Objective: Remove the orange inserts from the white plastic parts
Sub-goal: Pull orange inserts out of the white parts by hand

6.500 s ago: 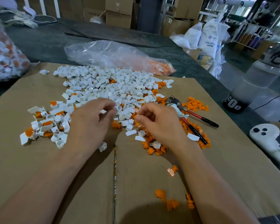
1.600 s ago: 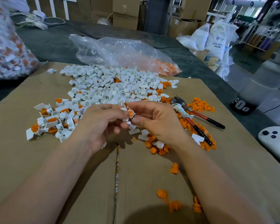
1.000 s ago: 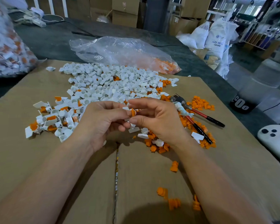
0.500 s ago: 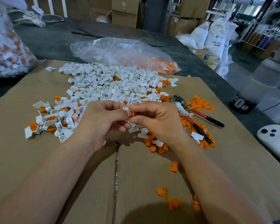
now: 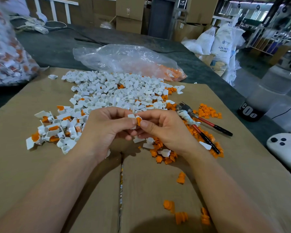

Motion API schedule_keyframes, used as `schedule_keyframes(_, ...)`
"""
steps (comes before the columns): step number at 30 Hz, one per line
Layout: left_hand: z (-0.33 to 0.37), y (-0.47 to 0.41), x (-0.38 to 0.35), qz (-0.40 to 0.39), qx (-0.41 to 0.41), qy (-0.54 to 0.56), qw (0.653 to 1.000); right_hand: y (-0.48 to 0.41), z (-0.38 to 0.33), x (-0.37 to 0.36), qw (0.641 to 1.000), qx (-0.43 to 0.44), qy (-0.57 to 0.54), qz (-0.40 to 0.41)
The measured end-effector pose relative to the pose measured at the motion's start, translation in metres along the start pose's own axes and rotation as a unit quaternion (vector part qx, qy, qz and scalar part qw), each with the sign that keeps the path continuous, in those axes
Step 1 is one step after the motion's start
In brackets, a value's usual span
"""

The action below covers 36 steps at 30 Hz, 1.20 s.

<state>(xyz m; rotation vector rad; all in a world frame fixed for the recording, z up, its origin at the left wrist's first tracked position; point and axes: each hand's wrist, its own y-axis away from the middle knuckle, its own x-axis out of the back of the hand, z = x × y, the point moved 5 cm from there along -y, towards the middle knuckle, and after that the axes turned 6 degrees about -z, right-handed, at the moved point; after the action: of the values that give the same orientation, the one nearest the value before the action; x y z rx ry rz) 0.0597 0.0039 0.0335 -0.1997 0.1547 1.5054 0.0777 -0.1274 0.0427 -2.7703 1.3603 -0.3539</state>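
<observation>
My left hand [image 5: 106,130] pinches a small white plastic part [image 5: 132,116] just above the cardboard sheet [image 5: 40,174]. My right hand [image 5: 165,130] pinches the orange insert [image 5: 138,121] that sticks out of that part, thumb and forefinger closed on it. The two hands meet at the middle of the view. Behind them spreads a large heap of white parts [image 5: 118,93]. At the left lies a smaller group of white parts with orange inserts inside [image 5: 52,130]. Loose orange inserts [image 5: 165,155] lie under and around my right hand.
Red-and-black pliers [image 5: 202,125] lie to the right among orange pieces [image 5: 208,112]. A clear bag [image 5: 124,61] with orange pieces lies behind the heap, and a full bag [image 5: 5,52] is at far left. Several orange inserts [image 5: 180,216] lie near the front edge.
Earlier both hands reached into the heap. They have since lifted one part between them. Over the last second the hands barely move, still pinching part and insert.
</observation>
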Motion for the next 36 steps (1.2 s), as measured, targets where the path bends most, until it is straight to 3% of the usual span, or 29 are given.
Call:
schedule_keyframes(25,0.002,0.001,-0.005,-0.006,-0.05,-0.069,0.996,0.003,-0.004,0.002,0.998,-0.032,0.026,0.055)
schedule_keyframes(32,0.001,-0.001,-0.003,0.004,-0.04,-0.031,0.999,0.002,-0.003,0.003,0.999,-0.034,0.002,0.041)
schedule_keyframes(36,-0.001,-0.004,0.0,0.018,-0.017,0.014,1.0,0.003,-0.008,0.012,0.995,-0.029,0.076,0.065)
